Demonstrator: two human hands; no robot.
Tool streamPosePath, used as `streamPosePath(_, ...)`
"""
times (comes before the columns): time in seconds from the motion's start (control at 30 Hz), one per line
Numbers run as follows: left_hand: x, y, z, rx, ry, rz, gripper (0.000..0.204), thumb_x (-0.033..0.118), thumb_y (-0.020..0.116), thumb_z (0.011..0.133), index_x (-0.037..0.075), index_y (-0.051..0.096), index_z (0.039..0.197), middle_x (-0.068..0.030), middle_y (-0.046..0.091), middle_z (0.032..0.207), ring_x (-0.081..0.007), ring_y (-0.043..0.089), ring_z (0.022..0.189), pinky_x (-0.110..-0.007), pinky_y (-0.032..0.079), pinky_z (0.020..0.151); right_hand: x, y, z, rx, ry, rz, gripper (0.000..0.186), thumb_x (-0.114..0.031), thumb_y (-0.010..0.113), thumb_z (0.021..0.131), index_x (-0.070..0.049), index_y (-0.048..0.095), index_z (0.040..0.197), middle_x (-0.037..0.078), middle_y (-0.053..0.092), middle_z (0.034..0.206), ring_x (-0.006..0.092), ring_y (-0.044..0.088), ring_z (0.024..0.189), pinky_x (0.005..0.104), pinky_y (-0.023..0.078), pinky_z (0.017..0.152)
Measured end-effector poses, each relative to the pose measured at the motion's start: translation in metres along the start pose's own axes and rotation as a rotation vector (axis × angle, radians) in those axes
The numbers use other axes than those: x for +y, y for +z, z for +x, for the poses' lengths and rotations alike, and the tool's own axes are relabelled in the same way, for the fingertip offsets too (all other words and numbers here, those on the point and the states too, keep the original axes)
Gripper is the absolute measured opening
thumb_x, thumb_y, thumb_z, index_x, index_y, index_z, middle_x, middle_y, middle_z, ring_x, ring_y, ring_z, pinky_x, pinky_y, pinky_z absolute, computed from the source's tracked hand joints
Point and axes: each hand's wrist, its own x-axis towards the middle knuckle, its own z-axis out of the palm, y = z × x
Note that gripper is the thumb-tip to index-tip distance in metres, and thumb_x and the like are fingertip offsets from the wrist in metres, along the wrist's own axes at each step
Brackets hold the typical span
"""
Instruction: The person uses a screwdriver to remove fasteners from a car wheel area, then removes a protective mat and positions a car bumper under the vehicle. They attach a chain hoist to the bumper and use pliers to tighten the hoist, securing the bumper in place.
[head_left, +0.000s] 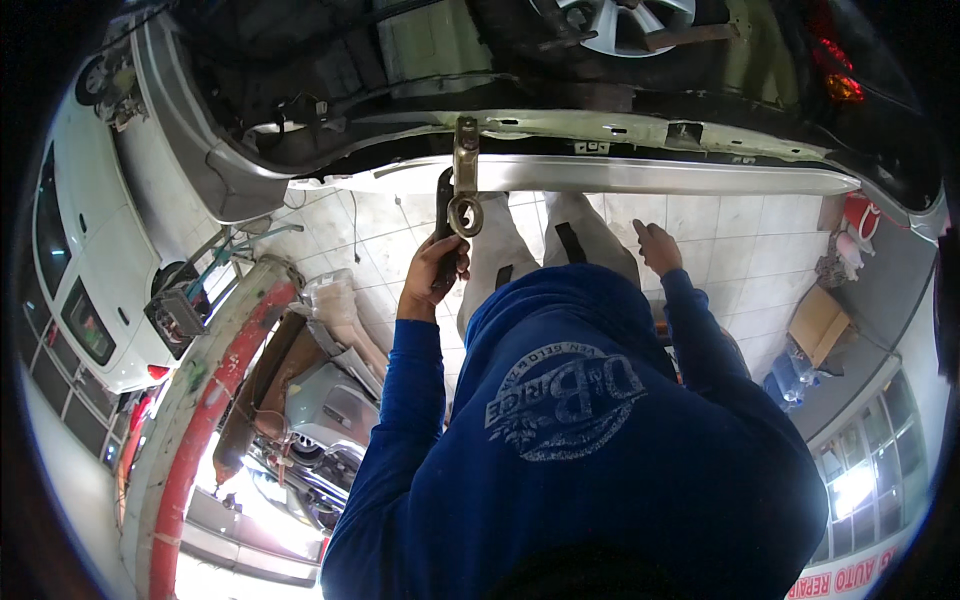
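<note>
My left hand (437,270) is closed around a long dark-handled tool (444,205), which points up toward the car's sill. Its exact kind is hard to make out. Right beside it, a brass-coloured metal pull clamp (466,165) with a round ring at its near end sits against the sill flange (560,124) of the dark car. My right hand (659,250) hangs apart from the car, over the tiled floor, with a finger stretched out and the others loosely bent. Nothing shows in it.
A long silver sill panel (640,174) runs along the car's lower edge. An alloy wheel (630,22) lies inside the car body. To the left are a white car (115,240), a red-and-white post (205,420) and loose body parts. A cardboard box (818,325) stands at right.
</note>
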Motion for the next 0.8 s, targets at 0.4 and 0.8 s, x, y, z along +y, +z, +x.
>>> streamPosePath(0.4, 0.001, -0.002, 0.010, 0.003, 0.012, 0.039, 0.018, 0.018, 0.061, 0.100, 0.005, 0.059, 0.113, -0.0071, 0.063, 0.085, -0.0175, 0.062, 0.064, -0.033, 0.054, 0.055, -0.028, -0.029, 0.023, 0.008, 0.383, 0.524, 0.068, -0.063, 0.049, 0.099, 0.002, 0.069, 0.092, 0.013, 0.070, 0.075, 0.0239, 0.067, 0.062, 0.0391, 0.055, 0.064)
streamPosePath(0.8, -0.001, -0.008, 0.006, -0.049, 0.033, 0.062, 0.017, 0.021, 0.062, 0.100, 0.006, 0.061, 0.108, -0.0060, 0.064, 0.086, -0.0169, 0.059, 0.065, -0.033, 0.050, 0.056, -0.038, -0.007, 0.002, 0.088, 0.412, 0.563, 0.066, -0.062, 0.049, 0.099, 0.001, 0.069, 0.093, 0.012, 0.069, 0.073, 0.0218, 0.065, 0.058, 0.0374, 0.053, 0.057)
